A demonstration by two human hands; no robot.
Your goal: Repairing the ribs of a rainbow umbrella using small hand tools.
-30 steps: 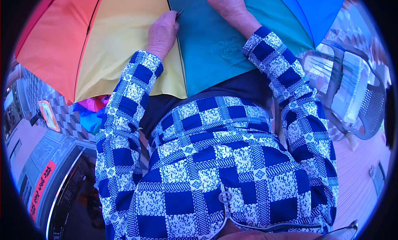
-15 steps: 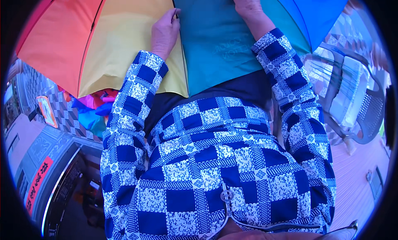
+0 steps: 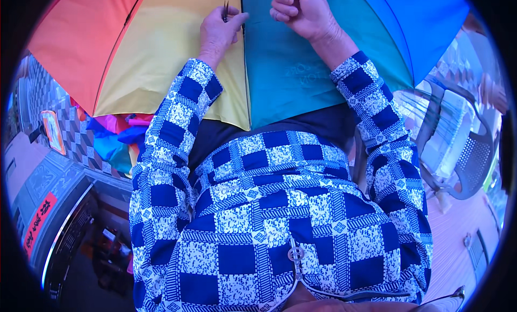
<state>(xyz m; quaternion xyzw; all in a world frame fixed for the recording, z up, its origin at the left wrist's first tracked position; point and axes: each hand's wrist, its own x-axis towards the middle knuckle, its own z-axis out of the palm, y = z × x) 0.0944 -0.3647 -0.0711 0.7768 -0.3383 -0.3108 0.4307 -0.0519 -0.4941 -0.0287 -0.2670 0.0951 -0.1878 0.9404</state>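
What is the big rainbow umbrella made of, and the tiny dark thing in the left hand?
The big rainbow umbrella looks like thin woven fabric, probably nylon or polyester: smooth matte panels stretched taut, with stitched seams between the colours. The tiny dark pointed thing pinched in the left hand looks like thin metal, perhaps a needle or small tool; it is too small to be sure.

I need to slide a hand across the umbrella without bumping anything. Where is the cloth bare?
Free: the orange panel and the yellow panel left of the left hand, and the blue panel right of the right hand. Crowded: the yellow-teal seam, where both hands work.
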